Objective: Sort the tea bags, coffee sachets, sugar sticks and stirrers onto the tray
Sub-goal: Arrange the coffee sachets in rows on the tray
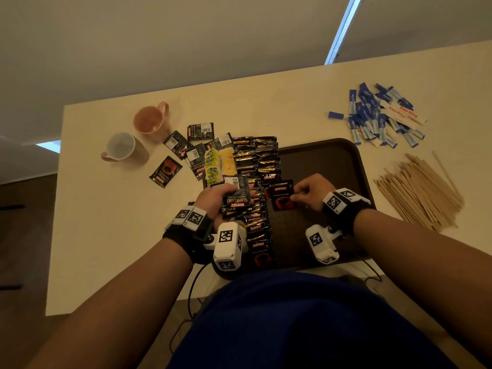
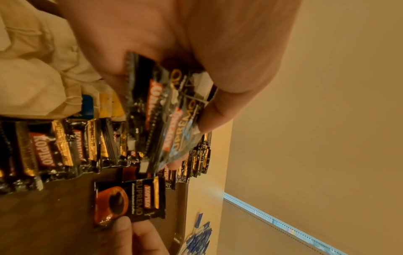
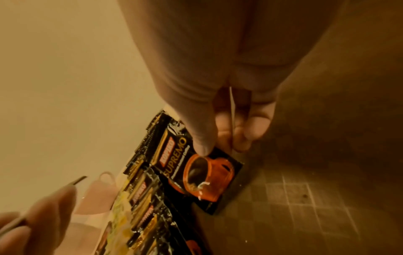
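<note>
1. Over the dark brown plastic tray (image 1: 332,161), near its centre-left, the right hand (image 1: 312,191) pinches a black Kopiko Supremo coffee sachet with an orange cup printed on it (image 1: 281,194), thumb on top and fingers beneath, at the sachet's 3 o'clock edge.
2. At 9 o'clock from that sachet, the left hand (image 1: 215,199) grips a small fan of black coffee sachets (image 1: 237,198), thumb pressed across their faces; how many it holds is hard to count in the blurred wrist view.
3. Beneath both hands, overlapping rows of black-and-gold coffee sachets (image 1: 255,161) run along the tray's 9 o'clock side.
4. Just beside those rows, toward 9 o'clock, lie yellow and green tea bags (image 1: 219,162) and loose black sachets (image 1: 183,145) on the cream table (image 1: 106,235).
5. At 10 o'clock stand two pink mugs (image 1: 150,119).
6. At 2 o'clock from the tray lies a heap of blue-and-white sugar sticks (image 1: 378,115); at 3 o'clock, a pile of pale wooden stirrers (image 1: 420,187).
</note>
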